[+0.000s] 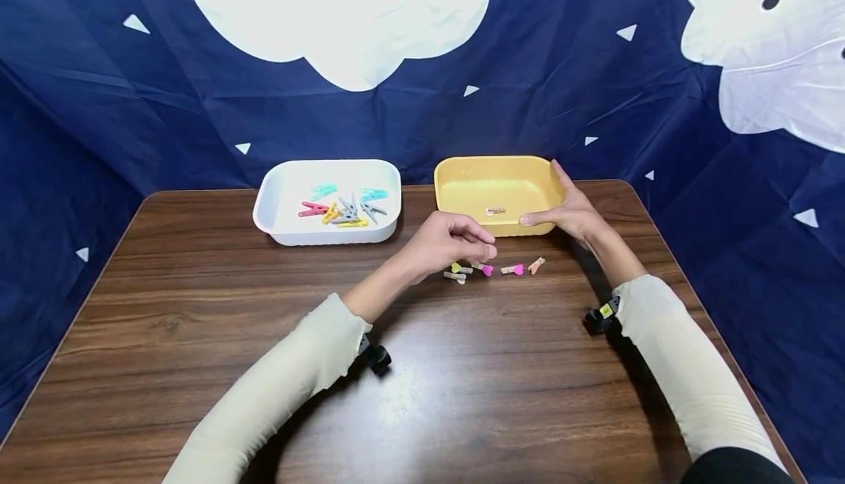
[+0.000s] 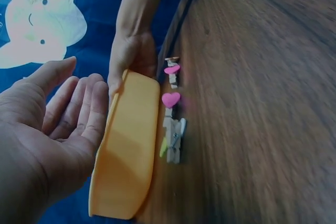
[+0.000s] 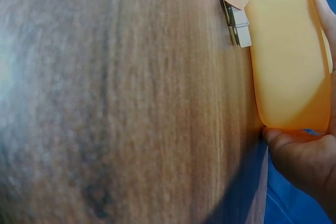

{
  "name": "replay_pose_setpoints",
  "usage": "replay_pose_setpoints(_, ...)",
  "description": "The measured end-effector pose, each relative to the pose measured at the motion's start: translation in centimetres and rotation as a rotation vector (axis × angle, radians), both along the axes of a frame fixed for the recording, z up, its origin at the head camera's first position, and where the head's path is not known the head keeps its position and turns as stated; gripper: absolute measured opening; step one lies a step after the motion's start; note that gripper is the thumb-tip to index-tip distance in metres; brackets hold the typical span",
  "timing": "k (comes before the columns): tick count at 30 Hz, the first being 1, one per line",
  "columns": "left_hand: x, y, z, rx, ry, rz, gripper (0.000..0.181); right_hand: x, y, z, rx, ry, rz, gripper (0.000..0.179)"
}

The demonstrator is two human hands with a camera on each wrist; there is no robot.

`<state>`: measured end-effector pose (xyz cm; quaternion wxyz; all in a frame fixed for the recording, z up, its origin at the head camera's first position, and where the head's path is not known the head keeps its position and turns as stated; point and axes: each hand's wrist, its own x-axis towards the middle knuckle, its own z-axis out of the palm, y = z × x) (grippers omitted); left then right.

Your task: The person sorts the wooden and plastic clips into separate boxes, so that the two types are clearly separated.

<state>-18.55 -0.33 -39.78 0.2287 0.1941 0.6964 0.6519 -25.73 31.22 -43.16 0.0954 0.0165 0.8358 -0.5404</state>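
Free to pass at bottom centre, head view, over the bench [image 1: 502, 389] between the sleeves [image 1: 271, 389]. Blocked right of centre by left grip [image 1: 450, 240], small clips [image 1: 510, 270], yellow tub [image 1: 491, 174] and right grip [image 1: 576, 214]. Narrowed to a slot at upper centre, between yellow tub and white tub [image 1: 317, 237].

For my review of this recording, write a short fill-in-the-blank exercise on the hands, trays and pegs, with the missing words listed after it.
1. The right hand holds the yellow tray, while the left hand holds ____.
2. The number of wooden pegs in the yellow tray is ____.
3. Coloured clips lie in the other tray, which is ____.
4. The pink piece on a peg is shaped like a ____.

Missing words: nothing; one; white; heart.
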Motion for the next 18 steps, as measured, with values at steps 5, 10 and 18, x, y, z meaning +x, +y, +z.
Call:
replay_pose_setpoints(5, 0.2, -1.0, -0.5, -0.018, -0.001, 0.004, 0.028, 0.0, -0.1, -0.1, 0.014, 0.001, 0.0, 0.148)
replay_pose_setpoints(10, 0.3, -1.8, -1.3, -0.028, -0.014, 0.013, 0.029, 0.1, -0.1, -0.1, 0.01, 0.004, 0.009, 0.148)
replay_pose_setpoints(18, 0.2, -3.1, -2.7, -0.076, 0.002, 0.057, 0.024, 0.0, 0.1, 0.0, 0.017, 0.004, 0.009, 0.147)
